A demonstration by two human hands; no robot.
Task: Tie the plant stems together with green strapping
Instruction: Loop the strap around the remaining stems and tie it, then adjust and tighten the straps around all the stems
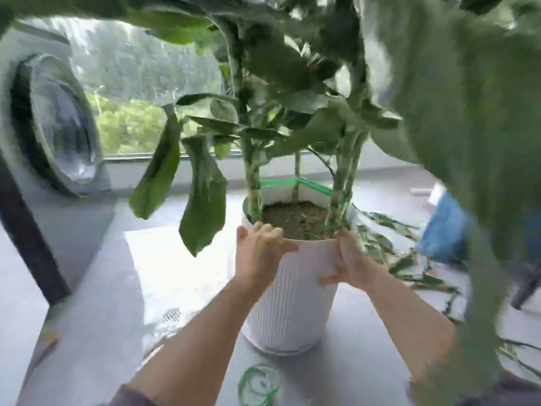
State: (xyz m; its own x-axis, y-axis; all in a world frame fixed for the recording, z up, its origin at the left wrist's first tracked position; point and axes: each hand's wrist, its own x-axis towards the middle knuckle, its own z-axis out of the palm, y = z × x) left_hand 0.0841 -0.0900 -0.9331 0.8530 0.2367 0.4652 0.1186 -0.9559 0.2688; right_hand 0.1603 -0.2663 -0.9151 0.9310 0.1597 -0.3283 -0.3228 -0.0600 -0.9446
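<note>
A white ribbed pot (pixel 292 306) stands on the grey floor, filled with soil. Several upright plant stems (pixel 253 177) rise from it, carrying big green leaves. Green strapping (pixel 281 182) runs taut between the stems just above the soil. My left hand (pixel 257 250) lies on the pot's left rim, fingers spread over the edge. My right hand (pixel 348 259) grips the right rim, thumb on the outer wall. A loose coil of green strapping (pixel 259 383) lies on the floor in front of the pot. The picture is motion-blurred.
A washing machine (pixel 46 124) with a round door stands at the left. Cut leaves and stems (pixel 395 253) litter the floor to the right, beside a blue object (pixel 445 230). A window (pixel 140 92) is behind. Large leaves (pixel 468 112) hang close at upper right.
</note>
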